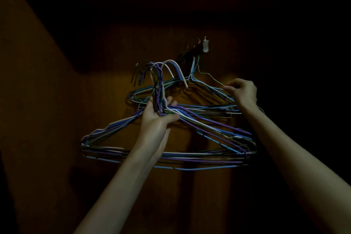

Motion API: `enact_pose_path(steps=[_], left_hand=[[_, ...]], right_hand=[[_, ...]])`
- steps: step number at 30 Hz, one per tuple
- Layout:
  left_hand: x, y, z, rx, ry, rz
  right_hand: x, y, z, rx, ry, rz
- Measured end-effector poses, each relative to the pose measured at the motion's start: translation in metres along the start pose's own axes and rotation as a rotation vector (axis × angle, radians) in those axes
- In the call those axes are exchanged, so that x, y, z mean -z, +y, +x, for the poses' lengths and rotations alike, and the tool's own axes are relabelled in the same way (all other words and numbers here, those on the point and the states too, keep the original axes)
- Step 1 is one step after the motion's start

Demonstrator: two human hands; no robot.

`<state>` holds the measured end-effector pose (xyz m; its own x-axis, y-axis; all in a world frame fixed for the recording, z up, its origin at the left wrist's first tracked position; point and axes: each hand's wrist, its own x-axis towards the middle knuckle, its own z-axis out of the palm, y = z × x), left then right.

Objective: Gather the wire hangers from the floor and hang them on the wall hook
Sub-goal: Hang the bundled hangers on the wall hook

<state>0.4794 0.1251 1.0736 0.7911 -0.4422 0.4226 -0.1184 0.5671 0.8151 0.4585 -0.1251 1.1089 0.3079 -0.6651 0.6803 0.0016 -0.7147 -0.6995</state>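
A dim, head-worn view looked up a brown wooden wall (106,112), with both bare arms reaching toward it.

The left hand (158,115) was raised palm-up, its fingers (168,100) and thumb curled round the twisted necks of a thick bundle of wire hangers (190,156). The hangers were coated in blue, purple, white and green. Their curved hooks (171,66) stood above the hand, fanned out and free of any support. Their triangular frames spread wide below it, around the left forearm.

Higher on the wall, a small wall hook (205,46) with a pale mount already carried a second group of hung hangers (209,89). These draped down behind and above the held bundle.

The right hand (242,92) was lifted to the right side of that hung group. Its fingers were loosely curled, with the fingertips at a thin wire shoulder. It seemed to pinch or steady that wire, though the dark made the contact hard to confirm.

The task looked well past halfway. One batch hung on the wall hook, and the rest appeared gathered in the left hand, close below and to the left of the hook. What probably remained was lifting the held hooks over the wall hook and letting go. The floor lay outside the view, so whether any hangers were left there could not be told.
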Motion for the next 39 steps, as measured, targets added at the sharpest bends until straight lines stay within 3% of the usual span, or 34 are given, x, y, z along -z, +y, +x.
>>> enact_pose_path(steps=[13, 22, 39], left_hand=[[0.006, -0.007, 0.022, -0.014, 0.039, -0.013], [0.007, -0.013, 0.030, 0.010, 0.047, -0.006], [0.008, -0.019, 0.029, 0.044, 0.068, -0.011]], right_hand=[[-0.036, 0.020, 0.035, -0.055, -0.109, -0.054], [-0.037, 0.025, 0.042, 0.008, -0.084, 0.050], [-0.034, 0.030, 0.046, 0.020, -0.178, 0.008]])
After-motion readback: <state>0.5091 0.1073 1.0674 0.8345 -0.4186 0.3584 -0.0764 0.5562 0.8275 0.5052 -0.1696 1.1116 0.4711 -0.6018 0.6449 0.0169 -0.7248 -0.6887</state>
